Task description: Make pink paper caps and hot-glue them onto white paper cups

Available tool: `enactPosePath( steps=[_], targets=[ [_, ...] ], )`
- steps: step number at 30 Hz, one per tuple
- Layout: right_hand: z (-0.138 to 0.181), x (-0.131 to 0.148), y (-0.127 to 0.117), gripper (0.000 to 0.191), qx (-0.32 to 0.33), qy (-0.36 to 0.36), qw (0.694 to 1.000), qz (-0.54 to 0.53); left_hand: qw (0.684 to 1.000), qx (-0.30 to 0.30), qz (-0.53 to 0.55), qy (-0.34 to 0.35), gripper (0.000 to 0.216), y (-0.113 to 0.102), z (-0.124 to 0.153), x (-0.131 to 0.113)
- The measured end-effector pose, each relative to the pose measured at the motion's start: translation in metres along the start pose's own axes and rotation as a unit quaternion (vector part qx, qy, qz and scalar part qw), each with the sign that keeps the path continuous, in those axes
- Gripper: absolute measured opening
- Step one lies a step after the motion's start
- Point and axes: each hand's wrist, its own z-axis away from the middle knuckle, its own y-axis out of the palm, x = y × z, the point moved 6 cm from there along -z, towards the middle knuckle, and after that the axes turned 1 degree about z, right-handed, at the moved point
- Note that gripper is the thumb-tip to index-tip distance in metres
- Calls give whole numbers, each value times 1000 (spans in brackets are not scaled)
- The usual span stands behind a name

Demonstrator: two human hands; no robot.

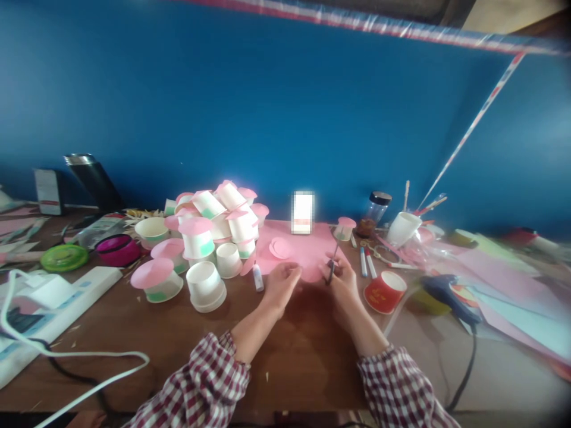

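Observation:
My left hand (281, 285) is closed, its thumb and fingertips pinching the edge of a piece of pink paper (312, 271) with a rounded near edge. My right hand (342, 282) is wrapped round a pair of dark-handled scissors (331, 269), whose blades point up and away. Behind the hands, a larger pink sheet (303, 241) covers part of the brown table. Cut pink paper discs (280, 248) lie on that sheet. A glue stick (257, 277) is beside my left hand.
Left, a pile of white paper cups (209, 204) carries pink discs; upturned cups (205, 285) stand nearer. A power strip (57, 315) lies far left. Right are markers (370, 263), a red paper cup (385, 292), a glue gun (450, 297), a jar (375, 212) and a white cup (402, 229) of brushes.

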Motion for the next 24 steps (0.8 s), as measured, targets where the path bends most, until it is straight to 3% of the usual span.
enactPosePath(
  steps=[5, 10, 13, 19, 24],
  targets=[
    [-3, 1, -3, 59, -10, -29, 999, 34, 998, 4, 34, -56, 27, 0, 0, 3],
    [-2, 4, 1, 58, -4, -27, 999, 31, 999, -8, 25, -20, 22, -7, -6, 2],
    [5, 6, 11, 50, 51, 0, 998, 25, 997, -59, 30, 37, 22, -19, -13, -6],
    [27, 9, 41, 36, 235, 26, 970, 63, 986, -126, 59, 93, 29, -39, -20, -23],
    [18, -1, 35, 41, 207, 11, 974, 93, 986, -119, 75, 90, 27, -38, -19, -25]
  ],
)
